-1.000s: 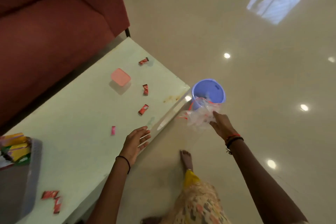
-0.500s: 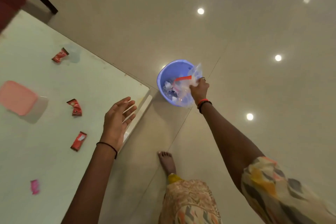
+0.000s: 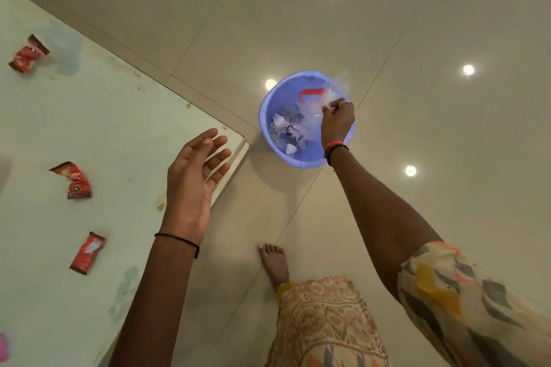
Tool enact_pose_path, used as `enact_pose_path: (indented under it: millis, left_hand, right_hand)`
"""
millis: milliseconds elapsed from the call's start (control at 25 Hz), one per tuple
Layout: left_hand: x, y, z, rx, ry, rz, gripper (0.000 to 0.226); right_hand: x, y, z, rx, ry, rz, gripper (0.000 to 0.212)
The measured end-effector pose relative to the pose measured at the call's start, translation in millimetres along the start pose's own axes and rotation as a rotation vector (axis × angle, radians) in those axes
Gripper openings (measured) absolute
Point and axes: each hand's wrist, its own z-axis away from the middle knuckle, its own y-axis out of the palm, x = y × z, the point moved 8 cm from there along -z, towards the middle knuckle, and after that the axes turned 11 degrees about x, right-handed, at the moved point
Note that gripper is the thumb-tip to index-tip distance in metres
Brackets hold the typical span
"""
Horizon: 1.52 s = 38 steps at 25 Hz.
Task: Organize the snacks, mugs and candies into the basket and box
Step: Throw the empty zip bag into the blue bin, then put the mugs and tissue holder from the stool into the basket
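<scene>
Right hand pinches a clear bag over the bin, likely to discard it; left hand hovers open, empty, beside it.

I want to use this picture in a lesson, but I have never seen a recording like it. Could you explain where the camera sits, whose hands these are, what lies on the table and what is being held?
There is no machine here. The camera is worn on a person's head and looks forward and down, so you see that person's own arms, clothing and one bare foot.

The left hand is open and empty, hovering over the corner of the pale table. The right hand reaches over a blue bin standing on the tiled floor, and pinches a clear plastic bag with a red strip above it. Crumpled scraps already lie in the bin.

On the table lie three red candy wrappers, apart from one another, and a small pink thing at the lower left edge, too cut off to identify.
</scene>
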Motion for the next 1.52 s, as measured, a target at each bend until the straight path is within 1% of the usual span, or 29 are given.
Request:
enact_pose_path:
  millis: [40,120,160,200,240,280,360,440,480,520,560,600,680,760,840,1000,1080,1200,1320,1440,1520]
  left_hand:
    - [0,-1,0,0.001,-0.001,0.0,0.02]
    - [-2,-3,0,0.0,-0.002,0.0,0.02]
    - [-4,-4,1,-0.003,-0.002,-0.001,0.02]
    - [-7,-6,3,-0.003,0.001,-0.004,0.02]
    - [-10,-7,5,-0.001,0.002,-0.011,0.02]
    - [-14,-8,9,0.001,0.007,-0.018,0.02]
    - [-23,-13,18,0.002,0.019,-0.029,0.019]
    - [-35,-21,32,-0.017,0.038,-0.027,0.019]
    - [-40,-26,38,-0.033,0.045,-0.021,0.019]
    - [-47,-32,46,-0.051,0.052,-0.011,0.019]
    - [-51,-37,54,-0.068,0.057,0.002,0.019]
    - [-56,-43,64,-0.084,0.064,0.018,0.019]
    - [-65,-54,86,-0.112,0.083,0.055,0.018]
    - [-71,-67,110,-0.145,0.098,0.088,0.017]
    - [-75,-85,137,-0.186,0.112,0.122,0.016]
    - [-68,-143,209,-0.285,0.143,0.213,0.015]
    - [-56,-179,251,-0.353,0.161,0.273,0.015]
    - [-37,-236,316,-0.459,0.19,0.336,0.015]
    - [-9,-292,379,-0.559,0.224,0.419,0.016]
    - [16,-337,428,-0.627,0.259,0.482,0.016]
    - [37,-366,459,-0.666,0.28,0.519,0.016]
  right_hand:
    - [-1,13,-5,0.125,0.006,0.168,0.009]
    - [-15,46,-2,0.481,0.112,0.604,0.01]
    - [-18,54,6,0.596,0.164,0.718,0.012]
    - [-17,58,10,0.633,0.177,0.756,0.023]
    - [-12,57,12,0.617,0.185,0.735,0.032]
    - [-6,53,13,0.565,0.185,0.698,0.036]
    - [7,42,20,0.476,0.188,0.631,0.038]
    - [25,34,33,0.451,0.174,0.576,0.038]
    - [36,31,43,0.446,0.155,0.552,0.036]
    - [50,28,54,0.446,0.134,0.541,0.03]
    - [63,26,67,0.453,0.124,0.524,0.019]
    - [77,25,80,0.448,0.1,0.502,0.015]
    - [113,21,112,0.398,0.021,0.487,0.03]
    - [151,21,152,0.363,-0.086,0.46,0.036]
    - [184,24,197,0.374,-0.162,0.396,0.042]
    - [225,36,300,0.425,-0.276,0.372,0.041]
    - [232,52,358,0.509,-0.318,0.372,0.041]
    - [232,84,449,0.642,-0.387,0.367,0.038]
    - [227,122,537,0.767,-0.471,0.396,0.026]
    - [224,156,613,0.855,-0.541,0.415,0.031]
    - [217,177,665,0.896,-0.602,0.428,0.026]
